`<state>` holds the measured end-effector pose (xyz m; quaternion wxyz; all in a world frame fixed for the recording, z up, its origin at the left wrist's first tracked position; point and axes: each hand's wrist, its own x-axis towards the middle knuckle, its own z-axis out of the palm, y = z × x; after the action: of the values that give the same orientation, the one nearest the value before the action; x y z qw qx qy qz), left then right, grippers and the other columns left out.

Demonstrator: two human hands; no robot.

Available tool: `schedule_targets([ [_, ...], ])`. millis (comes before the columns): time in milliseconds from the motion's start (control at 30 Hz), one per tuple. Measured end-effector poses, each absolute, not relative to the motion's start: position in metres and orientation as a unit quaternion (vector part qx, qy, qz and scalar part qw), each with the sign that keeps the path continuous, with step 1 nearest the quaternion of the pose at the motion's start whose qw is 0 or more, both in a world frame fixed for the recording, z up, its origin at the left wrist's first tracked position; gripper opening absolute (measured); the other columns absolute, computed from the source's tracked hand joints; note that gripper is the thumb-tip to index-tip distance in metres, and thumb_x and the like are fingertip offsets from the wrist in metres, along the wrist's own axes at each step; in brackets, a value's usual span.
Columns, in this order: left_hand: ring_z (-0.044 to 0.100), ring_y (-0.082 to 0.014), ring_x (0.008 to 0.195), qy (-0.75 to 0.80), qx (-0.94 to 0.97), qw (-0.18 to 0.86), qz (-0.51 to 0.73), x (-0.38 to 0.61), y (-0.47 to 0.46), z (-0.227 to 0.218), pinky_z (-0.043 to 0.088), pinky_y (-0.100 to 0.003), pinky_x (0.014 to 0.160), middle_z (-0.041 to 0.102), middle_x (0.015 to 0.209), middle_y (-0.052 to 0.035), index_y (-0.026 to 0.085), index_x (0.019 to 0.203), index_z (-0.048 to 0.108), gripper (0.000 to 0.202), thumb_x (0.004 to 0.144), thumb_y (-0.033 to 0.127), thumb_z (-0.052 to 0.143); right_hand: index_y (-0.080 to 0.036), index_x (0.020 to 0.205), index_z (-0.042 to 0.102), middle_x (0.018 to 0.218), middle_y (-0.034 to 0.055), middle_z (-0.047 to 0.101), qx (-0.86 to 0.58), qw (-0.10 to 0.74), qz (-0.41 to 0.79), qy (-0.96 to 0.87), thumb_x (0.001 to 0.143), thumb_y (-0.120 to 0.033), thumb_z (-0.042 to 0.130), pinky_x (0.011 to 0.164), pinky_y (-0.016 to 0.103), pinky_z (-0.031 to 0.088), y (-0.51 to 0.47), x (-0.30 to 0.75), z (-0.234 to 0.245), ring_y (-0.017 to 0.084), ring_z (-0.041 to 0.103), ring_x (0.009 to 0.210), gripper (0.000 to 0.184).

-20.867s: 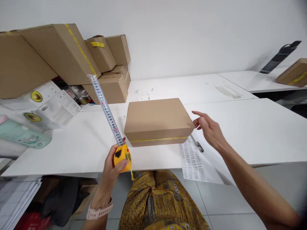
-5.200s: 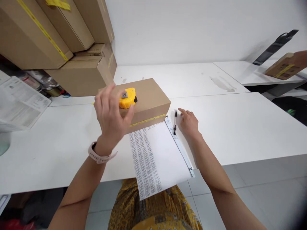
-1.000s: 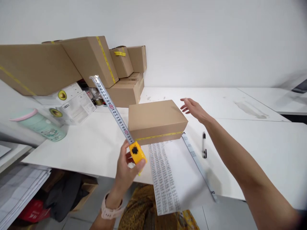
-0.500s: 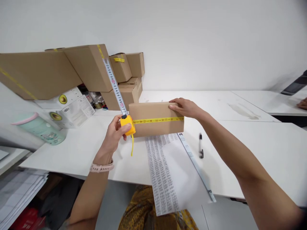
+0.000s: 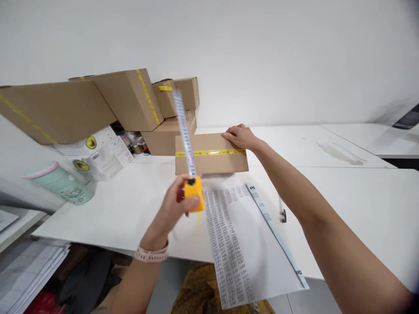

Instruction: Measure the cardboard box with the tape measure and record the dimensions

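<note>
My left hand [image 5: 175,205] is closed round a yellow tape measure [image 5: 194,199], held above the white table [image 5: 343,196]. Its blade [image 5: 183,126] sticks up and away, blurred by motion, crossing in front of a cardboard box [image 5: 211,153] sealed with yellow tape. My right hand [image 5: 240,137] rests on the far right top edge of that box, fingers curled over it. A printed sheet [image 5: 244,240] lies in front of the box and hangs over the table's near edge. A black pen [image 5: 283,212] lies to the right of the sheet, partly behind my right forearm.
A pile of larger cardboard boxes [image 5: 98,104] leans at the back left. White cartons with avocado pictures [image 5: 94,150] and a mint green bottle [image 5: 59,181] lie at the left. Stacked papers [image 5: 29,270] sit below the table's left end.
My left hand has drawn the tape measure back from the box's left corner toward me, and the blade swung rightward. The box has tipped farther away, its taped face now upward under my right hand.
</note>
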<state>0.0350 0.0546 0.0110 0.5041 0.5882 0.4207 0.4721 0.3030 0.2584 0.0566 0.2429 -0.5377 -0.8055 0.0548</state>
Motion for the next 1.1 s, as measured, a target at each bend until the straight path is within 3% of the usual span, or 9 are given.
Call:
schedule_targets([
  [133, 0.057, -0.0129, 0.068, 0.372, 0.576, 0.628, 0.368, 0.058, 0.037, -0.012, 0.038, -0.016, 0.040, 0.062, 0.097, -0.0037, 0.023, 0.114, 0.060, 0.051, 0.072, 0.046, 0.076, -0.023, 0.109, 0.070, 0.112, 0.0090, 0.074, -0.528, 0.272, 0.094, -0.799, 0.096, -0.044, 0.048, 0.102, 0.048, 0.038, 0.251, 0.301, 0.056, 0.030, 0.062, 0.106, 0.034],
  [233, 0.057, -0.0128, 0.070, 0.370, 0.560, 0.646, 0.364, 0.059, 0.036, -0.022, 0.036, -0.015, 0.039, 0.061, 0.096, -0.0037, 0.022, 0.113, 0.061, 0.049, 0.074, 0.047, 0.075, -0.026, 0.132, 0.061, 0.114, 0.0073, 0.073, -0.508, 0.286, 0.119, -0.804, 0.095, -0.041, 0.049, 0.097, 0.046, 0.043, 0.249, 0.301, 0.059, 0.029, 0.062, 0.105, 0.042],
  [333, 0.057, -0.0127, 0.070, 0.377, 0.552, 0.647, 0.367, 0.055, 0.037, -0.029, 0.035, -0.015, 0.039, 0.061, 0.099, -0.0048, 0.022, 0.114, 0.061, 0.050, 0.074, 0.048, 0.075, -0.031, 0.143, 0.055, 0.111, 0.0059, 0.072, -0.485, 0.284, 0.130, -0.817, 0.097, -0.039, 0.046, 0.091, 0.043, 0.045, 0.249, 0.301, 0.060, 0.027, 0.062, 0.100, 0.048],
  [533, 0.056, -0.0108, 0.069, 0.376, 0.534, 0.665, 0.361, 0.060, 0.032, -0.040, 0.034, -0.015, 0.038, 0.062, 0.111, -0.0074, 0.021, 0.114, 0.058, 0.054, 0.071, 0.048, 0.078, -0.041, 0.149, 0.050, 0.105, 0.0046, 0.071, -0.470, 0.254, 0.066, -0.843, 0.101, -0.036, 0.037, 0.094, 0.045, 0.039, 0.254, 0.297, 0.058, 0.029, 0.057, 0.100, 0.050],
  [800, 0.055, -0.0112, 0.070, 0.383, 0.562, 0.647, 0.345, 0.075, 0.039, -0.071, 0.038, -0.016, 0.044, 0.059, 0.097, -0.0019, 0.021, 0.118, 0.055, 0.057, 0.075, 0.048, 0.080, -0.044, 0.151, 0.046, 0.115, 0.0089, 0.067, -0.460, 0.181, -0.017, -0.869, 0.103, -0.036, 0.028, 0.088, 0.047, 0.039, 0.265, 0.296, 0.055, 0.031, 0.052, 0.100, 0.052],
  [1100, 0.059, -0.0139, 0.075, 0.379, 0.566, 0.654, 0.328, 0.090, 0.045, -0.084, 0.044, -0.022, 0.056, 0.060, 0.092, -0.0001, 0.021, 0.116, 0.053, 0.056, 0.076, 0.045, 0.084, -0.044, 0.150, 0.047, 0.111, 0.0082, 0.068, -0.444, 0.194, -0.019, -0.875, 0.104, -0.034, 0.025, 0.086, 0.047, 0.038, 0.265, 0.299, 0.052, 0.030, 0.050, 0.098, 0.052],
])
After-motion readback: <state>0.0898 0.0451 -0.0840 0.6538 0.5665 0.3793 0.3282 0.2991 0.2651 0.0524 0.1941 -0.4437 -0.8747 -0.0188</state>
